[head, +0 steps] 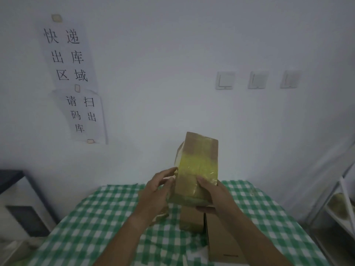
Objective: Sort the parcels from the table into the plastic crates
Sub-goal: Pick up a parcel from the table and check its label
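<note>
**Two hands on one taped parcel, held up over the table**

Two hands, one box. The parcel (196, 167) is a brown cardboard carton wrapped in shiny yellowish tape, held upright and lifted clear of the table (99, 214), with its top edge up in front of the white wall. The right hand (213, 196) grips it low down, thumb on the near face and fingers curled under the bottom edge. The left hand (157, 191) sits at the parcel's left edge with fingers fairly straight, fingertips touching the side; can't really tell if it's gripping or just steadying.

Below the lifted one, more cartons sit on the green-and-white checked cloth: a small box (191, 220) right under it, and a bigger box (223, 240) just beside that on the right, running toward the near edge. Something crinkly and tape-coloured is tucked behind the left wrist, too blurry to call.

Room-wise: the left half of the tabletop is bare cloth, and the far edge meets the wall. A dark-topped cabinet (17, 200) stands off the left side, and a white metal rack (338, 208) stands off the right with a gap between it and the table corner. Two paper signs (75, 77) with Chinese characters hang upper left, and three wall switches (257, 80) are to the right.
</note>
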